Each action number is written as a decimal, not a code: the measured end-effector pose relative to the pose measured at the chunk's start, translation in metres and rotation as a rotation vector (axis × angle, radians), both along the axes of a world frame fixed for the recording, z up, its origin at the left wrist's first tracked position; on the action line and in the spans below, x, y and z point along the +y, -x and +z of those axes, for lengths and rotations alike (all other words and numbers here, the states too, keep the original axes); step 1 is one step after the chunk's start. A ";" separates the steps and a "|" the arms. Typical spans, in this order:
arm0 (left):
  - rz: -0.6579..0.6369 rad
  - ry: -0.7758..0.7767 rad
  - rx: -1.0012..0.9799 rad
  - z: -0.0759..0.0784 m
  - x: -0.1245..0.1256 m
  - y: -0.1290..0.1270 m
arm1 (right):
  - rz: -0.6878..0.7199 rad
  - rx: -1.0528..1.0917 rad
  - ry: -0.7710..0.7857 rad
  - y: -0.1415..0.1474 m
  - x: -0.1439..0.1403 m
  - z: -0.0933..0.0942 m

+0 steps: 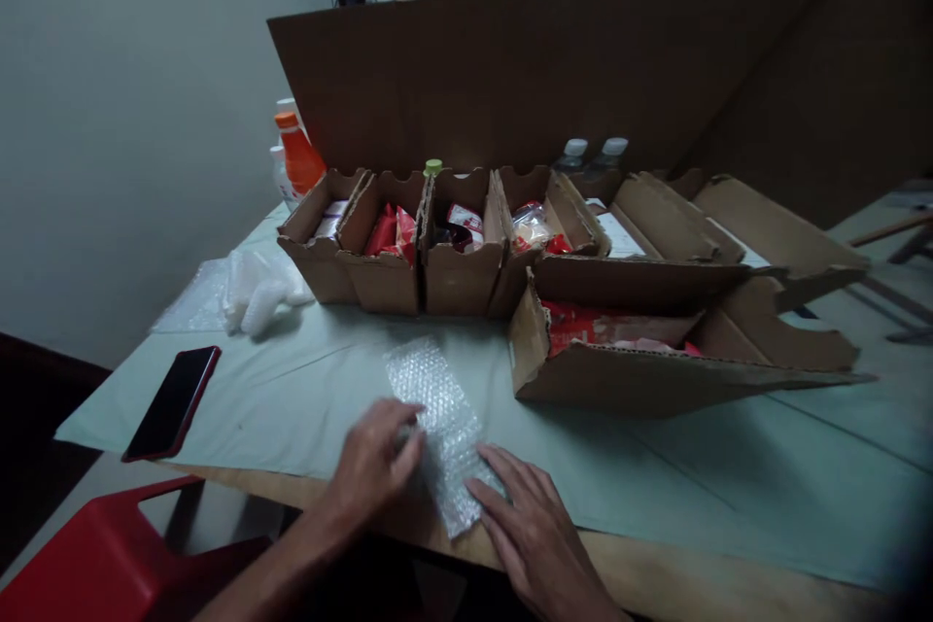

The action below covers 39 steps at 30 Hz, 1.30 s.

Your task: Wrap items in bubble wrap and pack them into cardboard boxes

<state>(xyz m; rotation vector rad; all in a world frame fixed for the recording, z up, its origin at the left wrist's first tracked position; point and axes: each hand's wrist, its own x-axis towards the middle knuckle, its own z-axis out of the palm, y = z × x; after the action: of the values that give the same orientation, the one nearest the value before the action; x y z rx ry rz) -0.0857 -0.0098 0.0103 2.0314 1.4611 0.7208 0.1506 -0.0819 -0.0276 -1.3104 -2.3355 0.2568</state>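
A strip of clear bubble wrap (430, 389) lies slantwise on the green cloth, its lower end at the table's front edge. My left hand (375, 452) is at the strip's left side, fingers curled, with thumb and forefinger at its edge; part of the grip is hidden. On the strip's lower right edge, my right hand (532, 525) rests with fingers stretched out, touching the wrap. Behind the strip stands a row of cardboard bins (386, 282). To its right, a longer cardboard bin (619, 384) holds red packets (583, 326).
A phone (173, 403) lies at the left, with crumpled clear plastic wrap (255, 292) behind it. An orange bottle (298, 155) stands left of the bins. A tall cardboard panel (546, 68) rises behind. A red stool (102, 554) is at lower left.
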 end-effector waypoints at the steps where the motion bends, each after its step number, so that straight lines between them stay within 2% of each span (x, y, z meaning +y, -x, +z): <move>1: 0.056 -0.050 0.093 0.001 0.020 0.006 | -0.020 0.024 -0.031 0.002 0.001 -0.003; 4: 0.157 -0.003 0.303 0.001 0.070 0.018 | -0.050 0.115 -0.107 0.004 0.008 -0.008; 7: 0.133 0.064 0.325 -0.004 0.088 0.018 | -0.064 0.172 -0.140 -0.003 0.017 -0.005; 10: 0.106 0.102 0.311 -0.012 0.072 0.022 | -0.122 0.162 -0.177 -0.022 0.029 0.000; 13: 0.126 0.106 0.305 -0.016 0.041 0.042 | -0.202 0.083 -0.211 -0.045 0.034 0.002; 17: 0.175 -0.038 0.280 -0.010 0.011 0.069 | -0.284 0.054 -0.233 -0.058 0.028 0.007; 19: 0.155 -0.164 0.263 -0.006 0.006 0.068 | -0.276 0.101 -0.236 -0.046 0.028 0.013; 22: 0.016 -0.275 0.279 -0.006 0.009 0.049 | -0.168 0.141 -0.182 -0.002 0.039 0.023; 25: -0.121 -0.224 0.358 -0.012 0.015 0.030 | -0.030 0.071 -0.048 0.040 0.055 0.022; 27: -0.141 -0.169 0.396 -0.018 0.018 0.026 | 0.018 0.009 0.022 0.045 0.060 0.014; 29: -0.140 -0.138 0.393 -0.022 0.020 0.028 | -0.017 -0.009 0.028 0.028 0.055 0.002; 31: -0.150 -0.128 0.371 -0.024 0.020 0.033 | -0.137 0.003 -0.013 -0.003 0.043 -0.007; 33: -0.142 -0.143 0.333 -0.025 0.018 0.038 | -0.283 0.010 -0.074 -0.036 0.029 -0.010; 35: -0.066 -0.183 0.299 -0.025 0.014 0.044 | -0.384 0.004 -0.124 -0.056 0.020 -0.008; 37: 0.062 -0.212 0.318 -0.025 0.010 0.051 | -0.434 -0.024 -0.149 -0.061 0.016 -0.003; 39: 0.172 -0.198 0.395 -0.025 0.008 0.056 | -0.469 -0.085 -0.152 -0.051 0.019 -0.001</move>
<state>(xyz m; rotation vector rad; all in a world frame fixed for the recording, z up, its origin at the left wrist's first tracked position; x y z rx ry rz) -0.1415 -0.0017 -0.0148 2.3162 1.8679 0.5695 0.2021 -0.0630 -0.0287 -1.7626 -1.9883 -0.1252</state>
